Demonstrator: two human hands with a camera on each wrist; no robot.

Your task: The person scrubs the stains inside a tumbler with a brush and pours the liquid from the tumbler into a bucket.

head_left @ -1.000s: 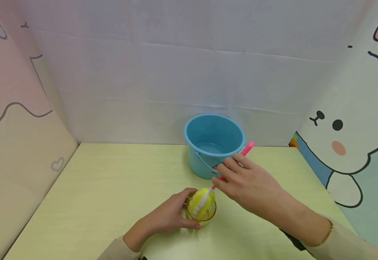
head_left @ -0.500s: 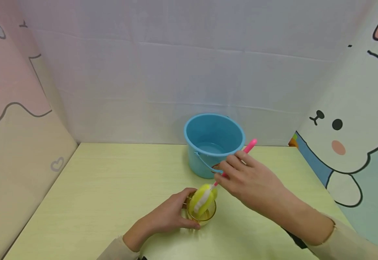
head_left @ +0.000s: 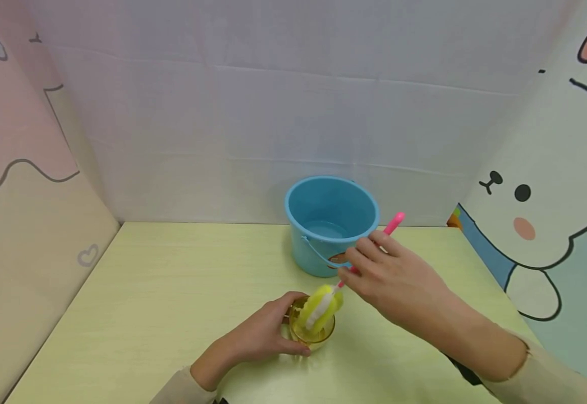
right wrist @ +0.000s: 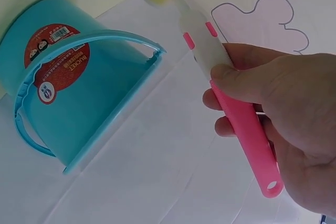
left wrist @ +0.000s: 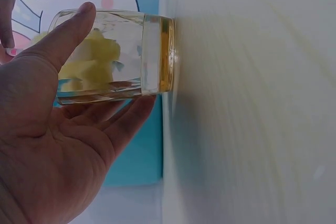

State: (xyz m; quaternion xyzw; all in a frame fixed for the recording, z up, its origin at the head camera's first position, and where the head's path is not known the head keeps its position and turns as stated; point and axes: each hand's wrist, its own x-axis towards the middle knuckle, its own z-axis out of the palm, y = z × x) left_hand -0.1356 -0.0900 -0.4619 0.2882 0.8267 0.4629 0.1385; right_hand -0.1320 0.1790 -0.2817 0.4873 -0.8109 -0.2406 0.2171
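Note:
My left hand grips a clear, amber-tinted drinking glass, thumb on one side and fingers on the other. The glass stands upright with its base at the table surface. In my right hand is a sponge cup brush with a pink and white handle, the thumb pressed along the grip. Its yellow and white sponge head sits tilted in the mouth of the glass, the upper part showing above the rim. Through the glass wall, the left wrist view shows the sponge's lower part inside.
A blue bucket with a handle and a red label stands just behind the hands, close to my right fingers. The pale yellow table meets a white back curtain. Cartoon-printed panels flank both sides.
My right hand has moved slightly up and to the right, drawing the brush's sponge head partly up towards the rim's right side. My left hand and the glass have stayed in place.

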